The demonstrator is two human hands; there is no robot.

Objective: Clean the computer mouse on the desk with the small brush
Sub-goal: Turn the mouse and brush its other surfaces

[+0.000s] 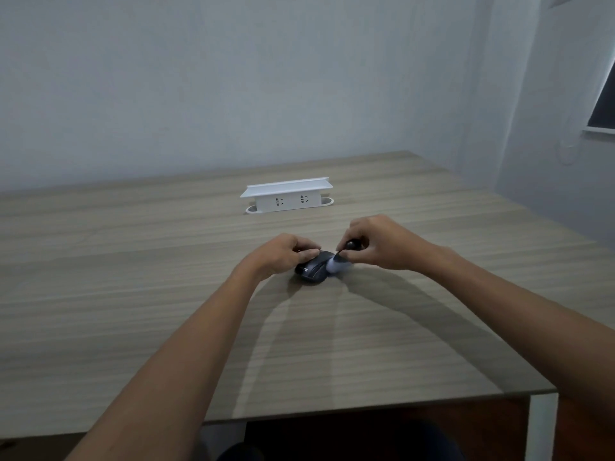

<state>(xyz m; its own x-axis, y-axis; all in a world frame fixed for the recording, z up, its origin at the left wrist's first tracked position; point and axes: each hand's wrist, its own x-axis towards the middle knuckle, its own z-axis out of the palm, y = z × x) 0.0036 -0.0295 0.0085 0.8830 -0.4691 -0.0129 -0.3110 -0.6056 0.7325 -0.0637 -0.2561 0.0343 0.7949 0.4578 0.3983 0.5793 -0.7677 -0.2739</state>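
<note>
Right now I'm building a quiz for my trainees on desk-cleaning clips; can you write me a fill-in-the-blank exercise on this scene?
1. The left hand steadies the black ____ on the desk.
2. The right hand holds a small brush whose pale bristles touch the mouse's ____ side, as the camera sees it.
3. Beyond both hands, a white ____ unit stands raised from the desk.
4. The sockets on that unit have ____ plugged in.

Missing words: mouse; right; power socket; nothing
</note>
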